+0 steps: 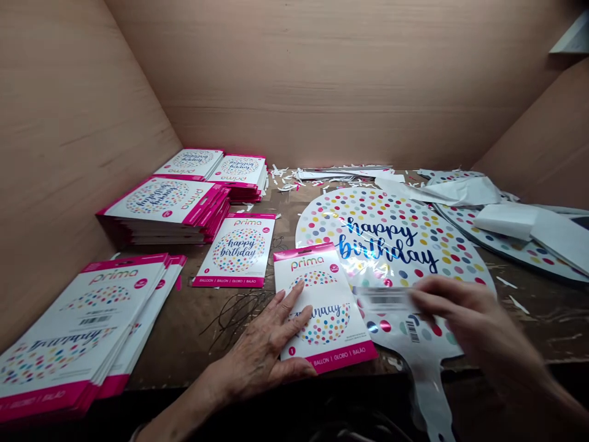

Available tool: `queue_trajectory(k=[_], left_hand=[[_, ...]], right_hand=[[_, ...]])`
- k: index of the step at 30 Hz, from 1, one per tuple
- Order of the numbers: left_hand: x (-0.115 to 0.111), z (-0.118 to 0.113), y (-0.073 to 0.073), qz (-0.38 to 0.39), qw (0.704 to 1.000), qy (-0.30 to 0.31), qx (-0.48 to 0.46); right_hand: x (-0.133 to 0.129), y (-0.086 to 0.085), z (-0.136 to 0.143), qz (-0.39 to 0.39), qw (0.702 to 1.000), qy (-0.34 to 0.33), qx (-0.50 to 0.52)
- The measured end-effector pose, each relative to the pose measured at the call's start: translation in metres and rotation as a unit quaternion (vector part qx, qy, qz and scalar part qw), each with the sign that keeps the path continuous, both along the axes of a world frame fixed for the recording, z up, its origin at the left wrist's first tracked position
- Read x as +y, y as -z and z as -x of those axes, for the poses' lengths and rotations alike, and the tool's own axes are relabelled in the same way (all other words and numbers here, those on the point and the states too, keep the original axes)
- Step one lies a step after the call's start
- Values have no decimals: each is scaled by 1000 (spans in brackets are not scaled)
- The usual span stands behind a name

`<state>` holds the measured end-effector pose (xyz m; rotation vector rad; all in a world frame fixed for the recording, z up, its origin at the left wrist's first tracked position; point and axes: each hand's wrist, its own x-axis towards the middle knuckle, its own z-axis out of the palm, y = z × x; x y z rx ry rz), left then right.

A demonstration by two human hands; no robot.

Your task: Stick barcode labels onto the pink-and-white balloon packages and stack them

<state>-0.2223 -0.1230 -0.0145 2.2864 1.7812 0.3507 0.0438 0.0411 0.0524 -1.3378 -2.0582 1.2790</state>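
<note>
My left hand lies with its fingers spread on a pink and white "prima" balloon packet, holding nothing. A plain white band crosses the middle of that packet's printed design. To the right, my right hand pinches a strip with a barcode, blurred by motion. The strip is just right of the packet, over a flat "happy birthday" foil balloon with coloured dots. The balloon's pale neck points toward me, past the table edge. Another packet lies to the left of my left hand.
Stacked packets stand along the left wall, with more packets nearer me. Dark thin cord lies tangled on the table. At right are more flat balloons under white paper strips. Paper scraps litter the back. Wooden panels enclose the table.
</note>
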Motion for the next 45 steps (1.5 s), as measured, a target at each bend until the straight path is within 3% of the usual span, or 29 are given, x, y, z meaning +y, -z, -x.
queue_trajectory(k=[3,7,11,15,20,23,29,32,37,41,45], left_hand=[[-1,-1,0,-10,1000,-8,-29],[-1,-2,0,-18,998,-7,-56],[-3,-2,2,-32,998,-6,-59],[-3,-3,2,-35,998,-6,-45],[-1,-2,0,-34,999,11,-23],[0,0,2,-24,999,30,-13],[-2,1,3,-21,999,35,-30],[-1,0,2,-13,999,32,-40],[0,0,-1,6,998,28,-59],[-1,-1,-6,28,997,22,-65],[-2,-11,-12,41,995,-27,-91]], right_hand=[[-4,15,63,130,987,-77,45],[-9,30,100,154,984,-80,42],[-8,46,101,128,989,-73,17],[-7,58,101,50,995,-78,-29],[-12,53,105,-40,990,-90,-104],[-16,46,107,-113,974,-100,-169],[-23,43,112,-231,911,-115,-320],[-25,44,110,-233,902,-113,-346],[-23,48,99,-209,907,-40,-364],[-16,52,97,-168,924,-59,-339],[-7,54,98,-146,920,-88,-351]])
